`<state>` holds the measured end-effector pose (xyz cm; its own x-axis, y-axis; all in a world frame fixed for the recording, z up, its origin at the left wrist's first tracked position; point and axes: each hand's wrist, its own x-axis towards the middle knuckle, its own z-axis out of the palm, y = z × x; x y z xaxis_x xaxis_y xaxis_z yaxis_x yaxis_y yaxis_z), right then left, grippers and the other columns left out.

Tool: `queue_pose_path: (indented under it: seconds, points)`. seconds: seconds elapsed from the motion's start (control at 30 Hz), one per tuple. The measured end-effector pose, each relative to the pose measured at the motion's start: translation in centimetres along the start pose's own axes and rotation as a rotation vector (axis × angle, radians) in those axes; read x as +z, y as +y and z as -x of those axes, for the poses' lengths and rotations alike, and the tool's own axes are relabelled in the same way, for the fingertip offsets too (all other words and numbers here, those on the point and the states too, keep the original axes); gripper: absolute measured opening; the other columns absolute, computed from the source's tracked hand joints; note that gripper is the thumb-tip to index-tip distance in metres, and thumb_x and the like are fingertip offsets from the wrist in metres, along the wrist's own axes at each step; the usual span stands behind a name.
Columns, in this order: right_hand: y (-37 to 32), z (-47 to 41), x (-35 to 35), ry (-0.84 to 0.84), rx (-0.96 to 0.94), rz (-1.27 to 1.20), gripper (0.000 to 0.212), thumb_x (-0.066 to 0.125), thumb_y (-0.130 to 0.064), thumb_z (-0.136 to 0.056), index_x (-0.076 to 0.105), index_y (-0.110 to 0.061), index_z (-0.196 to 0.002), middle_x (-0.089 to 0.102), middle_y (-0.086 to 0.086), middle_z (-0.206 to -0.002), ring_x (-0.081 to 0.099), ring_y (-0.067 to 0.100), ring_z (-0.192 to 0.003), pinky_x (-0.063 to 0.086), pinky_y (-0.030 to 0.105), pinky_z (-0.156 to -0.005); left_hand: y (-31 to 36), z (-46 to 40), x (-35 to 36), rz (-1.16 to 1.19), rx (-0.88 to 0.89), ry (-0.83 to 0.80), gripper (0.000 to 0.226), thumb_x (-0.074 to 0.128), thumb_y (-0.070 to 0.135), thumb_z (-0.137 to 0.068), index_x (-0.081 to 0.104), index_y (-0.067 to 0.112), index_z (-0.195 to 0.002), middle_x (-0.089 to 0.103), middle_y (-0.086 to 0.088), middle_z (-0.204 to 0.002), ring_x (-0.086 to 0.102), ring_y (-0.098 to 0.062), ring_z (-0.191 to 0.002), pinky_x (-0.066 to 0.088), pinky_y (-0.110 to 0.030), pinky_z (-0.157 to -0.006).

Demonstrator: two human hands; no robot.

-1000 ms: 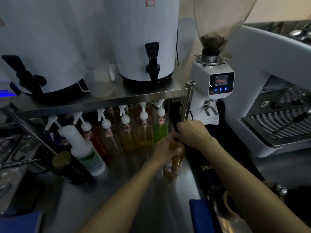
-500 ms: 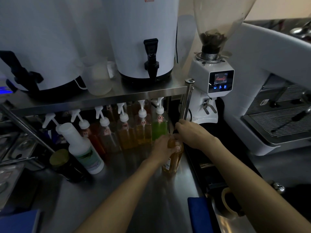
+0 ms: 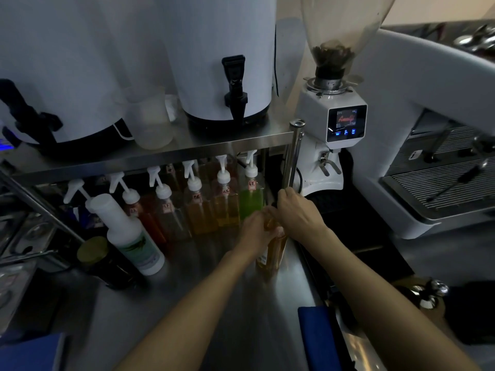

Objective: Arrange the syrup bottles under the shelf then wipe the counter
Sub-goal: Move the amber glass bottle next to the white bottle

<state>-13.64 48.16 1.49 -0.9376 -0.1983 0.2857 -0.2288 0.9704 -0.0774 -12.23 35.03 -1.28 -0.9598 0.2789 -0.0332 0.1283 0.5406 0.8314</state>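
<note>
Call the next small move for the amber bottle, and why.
Probably slide the amber glass syrup bottle back under the steel shelf, beside the green pump bottle. Both the left hand and right hand grip its top, and it stands on the counter in front of the row.

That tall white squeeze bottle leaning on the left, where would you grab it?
Grip the white squeeze bottle round its wide lower body, coming from the front. It tilts back toward the pump bottles under the shelf, and its narrow neck probably gives less hold.
</note>
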Motion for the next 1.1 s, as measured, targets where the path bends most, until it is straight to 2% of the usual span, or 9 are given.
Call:
queue_pose_path:
  seconds: [0.13,0.23,0.4,0.5,0.63,0.73,0.8,0.9,1.1]
  points:
    - [0.4,1.2,0.1,0.016,0.135,-0.140,0.042,0.037,-0.055,-0.098,0.056,-0.017,-0.100,0.059,0.001,-0.094,0.059,0.022,-0.075,0.040,0.033,-0.058,-0.3,-0.1,-0.2,-0.028,0.062,-0.017,0.029,0.070,0.020,-0.089,0.059,0.031,-0.113,0.062,0.010,-0.109,0.060,-0.012,-0.106,0.052,-0.026,-0.087]
    - [0.8,2.5,1.0,0.037,0.332,-0.385,0.048,0.023,-0.061,-0.098,0.058,-0.030,-0.111,0.060,-0.003,-0.100,0.060,0.022,-0.085,0.040,0.034,-0.064,-1.5,-0.3,-0.3,-0.002,0.041,-0.059,0.055,0.070,0.024,-0.088,0.049,0.030,-0.139,0.051,0.003,-0.140,0.050,-0.017,-0.129,0.046,-0.040,-0.106]
    - [2.7,5.4,5.7,-0.071,0.540,-0.800,0.035,0.048,-0.024,-0.099,0.049,-0.021,-0.134,0.065,-0.001,-0.108,0.064,0.017,-0.092,0.050,0.024,-0.068,-5.2,-0.4,-0.3,-0.042,-0.079,-0.109,0.097,0.082,0.033,-0.076,0.023,0.028,-0.154,0.030,0.002,-0.158,0.028,-0.018,-0.144,0.026,-0.038,-0.114]
    - [2.9,6.9,7.9,-0.258,0.471,-0.838,0.057,0.063,-0.007,-0.088,0.043,-0.020,-0.140,0.059,-0.011,-0.110,0.057,0.005,-0.098,0.041,0.004,-0.066,-7.7,-0.4,0.3,-0.035,-0.103,-0.131,0.093,0.085,0.034,-0.073,0.031,0.031,-0.149,0.044,0.004,-0.149,0.038,-0.016,-0.139,0.030,-0.029,-0.107]
    - [2.5,7.2,9.6,-0.318,0.400,-0.909,0.071,0.079,-0.012,-0.077,0.042,-0.021,-0.137,0.053,-0.015,-0.111,0.053,0.005,-0.107,0.041,0.001,-0.069,-9.5,-0.6,1.8,-0.022,-0.141,-0.185,0.081,0.083,0.039,-0.073,0.039,0.038,-0.141,0.055,0.008,-0.138,0.047,-0.015,-0.132,0.040,-0.040,-0.110]
    - [2.3,6.9,10.2,-0.305,0.393,-0.950,0.076,0.083,-0.016,-0.075,0.040,-0.018,-0.138,0.054,-0.012,-0.115,0.051,0.002,-0.105,0.040,0.007,-0.078,-9.7,-0.8,2.5,0.015,-0.140,-0.167,0.061,0.081,0.047,-0.068,0.046,0.058,-0.117,0.061,0.025,-0.111,0.058,-0.007,-0.115,0.049,-0.025,-0.092]
    - [2.3,6.7,10.4,-0.305,0.395,-0.947,0.074,0.083,-0.017,-0.075,0.041,-0.018,-0.136,0.055,-0.010,-0.116,0.052,0.003,-0.104,0.041,0.008,-0.079,-9.8,-0.9,2.8,0.026,-0.129,-0.151,0.057,0.082,0.042,-0.072,0.047,0.057,-0.113,0.059,0.031,-0.101,0.059,-0.002,-0.107,0.043,-0.014,-0.081]
    - [2.6,6.4,10.8,-0.310,0.406,-0.941,0.071,0.084,-0.015,-0.074,0.044,-0.018,-0.132,0.059,-0.007,-0.117,0.055,0.005,-0.105,0.046,0.015,-0.085,-9.9,-1.2,3.0,0.040,-0.128,-0.139,0.055,0.083,0.034,-0.074,0.048,0.048,-0.113,0.058,0.028,-0.096,0.057,0.004,-0.096,0.041,-0.013,-0.078]
    - [2.4,6.8,11.6,-0.231,0.378,-0.918,0.056,0.080,-0.014,-0.077,0.047,-0.031,-0.119,0.062,-0.014,-0.107,0.058,-0.011,-0.096,0.043,0.002,-0.077,-9.8,-1.1,3.1,0.088,-0.129,-0.095,0.047,0.081,0.020,-0.077,0.053,0.048,-0.103,0.062,0.026,-0.092,0.057,0.013,-0.088,0.042,-0.007,-0.068]
